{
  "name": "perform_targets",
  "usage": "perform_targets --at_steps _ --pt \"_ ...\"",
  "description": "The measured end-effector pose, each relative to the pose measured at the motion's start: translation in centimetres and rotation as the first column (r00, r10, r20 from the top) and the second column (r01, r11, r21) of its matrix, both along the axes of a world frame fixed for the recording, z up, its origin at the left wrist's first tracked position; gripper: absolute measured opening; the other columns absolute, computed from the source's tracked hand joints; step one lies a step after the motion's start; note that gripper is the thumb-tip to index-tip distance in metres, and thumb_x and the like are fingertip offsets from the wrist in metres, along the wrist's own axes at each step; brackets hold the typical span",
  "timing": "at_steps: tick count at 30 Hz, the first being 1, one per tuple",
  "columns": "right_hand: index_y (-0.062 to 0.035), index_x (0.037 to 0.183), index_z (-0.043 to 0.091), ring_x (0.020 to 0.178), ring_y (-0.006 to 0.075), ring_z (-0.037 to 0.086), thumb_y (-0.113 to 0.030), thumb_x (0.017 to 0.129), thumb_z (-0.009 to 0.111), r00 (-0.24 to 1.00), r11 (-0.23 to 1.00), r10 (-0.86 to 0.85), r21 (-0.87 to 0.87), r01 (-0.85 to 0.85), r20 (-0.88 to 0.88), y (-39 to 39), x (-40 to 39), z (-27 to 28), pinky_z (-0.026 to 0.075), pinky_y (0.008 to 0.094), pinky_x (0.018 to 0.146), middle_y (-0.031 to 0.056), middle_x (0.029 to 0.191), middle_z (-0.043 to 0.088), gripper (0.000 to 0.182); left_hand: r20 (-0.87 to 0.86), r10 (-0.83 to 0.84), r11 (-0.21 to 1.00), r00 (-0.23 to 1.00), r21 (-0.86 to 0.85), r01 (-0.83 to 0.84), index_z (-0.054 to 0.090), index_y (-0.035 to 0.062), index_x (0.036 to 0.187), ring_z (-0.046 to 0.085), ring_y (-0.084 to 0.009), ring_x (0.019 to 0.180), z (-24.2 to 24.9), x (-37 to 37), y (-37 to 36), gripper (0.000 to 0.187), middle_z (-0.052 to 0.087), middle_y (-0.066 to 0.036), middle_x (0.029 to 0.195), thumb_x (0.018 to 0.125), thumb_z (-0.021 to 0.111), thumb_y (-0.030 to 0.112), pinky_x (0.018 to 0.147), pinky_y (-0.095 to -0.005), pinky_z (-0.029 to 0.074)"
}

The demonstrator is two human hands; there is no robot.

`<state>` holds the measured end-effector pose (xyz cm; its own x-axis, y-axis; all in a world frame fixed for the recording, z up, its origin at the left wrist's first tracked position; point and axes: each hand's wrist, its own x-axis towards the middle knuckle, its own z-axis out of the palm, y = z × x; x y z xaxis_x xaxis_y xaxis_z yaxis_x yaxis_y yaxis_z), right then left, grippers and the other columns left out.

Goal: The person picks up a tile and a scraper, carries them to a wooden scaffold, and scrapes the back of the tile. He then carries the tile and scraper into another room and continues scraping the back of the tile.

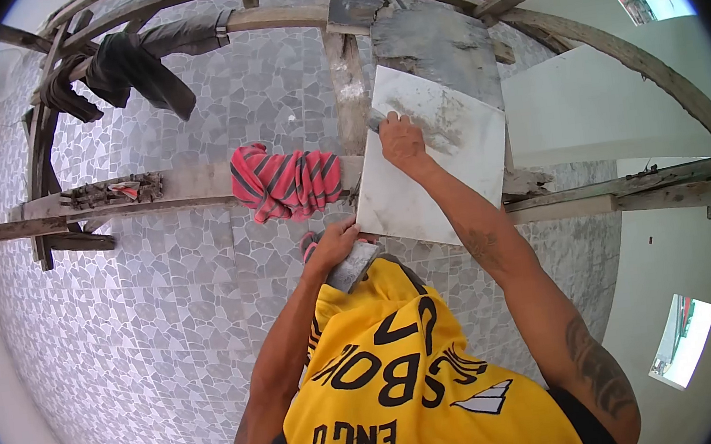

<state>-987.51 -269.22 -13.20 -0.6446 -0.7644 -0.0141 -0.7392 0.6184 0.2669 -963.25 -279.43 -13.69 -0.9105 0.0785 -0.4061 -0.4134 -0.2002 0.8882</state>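
A square white tile (448, 185) lies tilted across the weathered boards in front of me, its upper part smeared with grey-brown dirt. On its left side, my right hand (403, 139) is closed round a small grey piece (376, 120) at the tile's edge; the fingers cover most of that piece, and I cannot tell its kind. At the near left corner, my left hand (338, 243) grips the tile's edge with bent fingers. Just left of the tile, a red and grey striped cloth (288, 180) is draped over a wooden beam.
Grey boards (431, 42) extend behind the tile. Dark clothing (132, 68) hangs on the wooden rail (275, 18) at the far left. Scraps lie on the plank (185, 184) to the left. Timber beams (632, 186) stretch right. Below is a stone-patterned floor (173, 313).
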Motion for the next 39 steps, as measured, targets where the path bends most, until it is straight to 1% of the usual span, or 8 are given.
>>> perform_targets --at_steps 5,9,11,16,26,27,31,39 --pt "-0.0034 0.089 0.065 0.086 0.0300 0.063 -0.014 0.082 0.059 0.905 0.987 0.100 -0.156 -0.038 0.414 4.0 9.7 3.0 0.055 0.0376 0.069 0.0148 0.091 0.060 0.014 0.024 0.028 0.999 0.999 0.014 -0.029 0.055 0.0016 0.128 0.060 -0.0119 0.090 -2.0 1.4 0.1 0.037 0.068 -0.008 0.105 0.099 0.044 0.022 0.082 -0.0257 0.045" --pt "0.0071 0.103 0.061 0.088 0.0440 0.063 -0.026 0.083 0.062 0.597 0.740 -0.435 -0.109 0.664 0.674 13.8 6.7 7.1 0.049 0.0457 0.078 0.0268 0.089 0.066 0.039 0.075 0.002 0.999 0.997 0.039 -0.005 0.055 0.0025 0.130 0.061 -0.0111 0.086 -3.8 2.0 -0.5 0.038 0.069 -0.009 0.105 0.100 0.043 0.024 0.078 -0.0245 0.047" --pt "0.0088 0.113 0.059 0.089 0.0302 0.066 -0.022 0.079 0.069 0.311 0.527 -0.605 0.075 0.846 0.733 20.3 6.1 7.5 0.049 0.0355 0.083 0.0220 0.093 0.067 0.047 0.104 0.001 0.996 0.995 0.091 -0.011 0.054 0.0014 0.130 0.062 -0.0119 0.085 -4.2 2.5 -0.4 0.039 0.069 -0.009 0.105 0.101 0.043 0.025 0.078 -0.0241 0.047" --pt "0.0056 0.111 0.061 0.085 0.0189 0.062 -0.014 0.079 0.073 0.180 0.087 -0.148 -0.168 0.982 0.972 30.0 9.9 2.0 0.049 0.0307 0.077 0.0095 0.097 0.066 0.039 0.072 -0.082 0.988 0.994 -0.121 0.090 0.056 -0.0012 0.126 0.062 -0.0150 0.094 -3.7 3.7 -2.2 0.038 0.071 -0.007 0.102 0.099 0.045 0.022 0.088 -0.0277 0.045" --pt "0.0098 0.106 0.060 0.095 0.0439 0.061 -0.037 0.077 0.071 0.498 0.630 -0.336 -0.202 0.749 0.799 9.2 14.2 4.0 0.047 0.0419 0.085 0.0317 0.098 0.063 0.056 0.264 0.017 0.994 0.964 -0.110 0.013 0.056 0.0014 0.126 0.060 -0.0100 0.080 -3.6 6.8 -5.0 0.037 0.071 -0.009 0.099 0.099 0.043 0.023 0.077 -0.0230 0.047" --pt "0.0098 0.106 0.060 0.093 0.0359 0.064 -0.032 0.078 0.072 0.230 0.478 -0.381 -0.022 0.878 0.896 11.2 13.0 5.3 0.048 0.0395 0.084 0.0265 0.097 0.066 0.053 0.264 0.045 0.995 0.964 -0.095 -0.021 0.056 0.0017 0.127 0.060 -0.0101 0.079 -3.7 7.5 -5.4 0.037 0.071 -0.009 0.099 0.099 0.043 0.023 0.077 -0.0231 0.047" --pt "0.0094 0.103 0.063 0.083 0.0213 0.064 -0.017 0.077 0.075 0.119 0.075 -0.162 -0.108 0.991 0.980 25.1 10.5 2.4 0.050 0.0334 0.075 0.0150 0.097 0.068 0.039 0.290 0.136 0.991 0.947 -0.059 -0.124 0.056 0.0026 0.127 0.060 -0.0105 0.077 -4.8 10.4 -6.8 0.037 0.071 -0.009 0.100 0.099 0.043 0.023 0.076 -0.0236 0.048" --pt "0.0085 0.105 0.061 0.102 0.0463 0.058 -0.035 0.076 0.073 0.476 0.702 -0.337 -0.120 0.702 0.812 7.4 16.1 1.4 0.047 0.0444 0.089 0.0309 0.101 0.063 0.053 0.287 0.109 0.994 0.952 -0.040 -0.101 0.056 0.0019 0.127 0.060 -0.0092 0.075 -5.7 9.1 -5.6 0.037 0.071 -0.008 0.099 0.099 0.042 0.022 0.071 -0.0232 0.048"
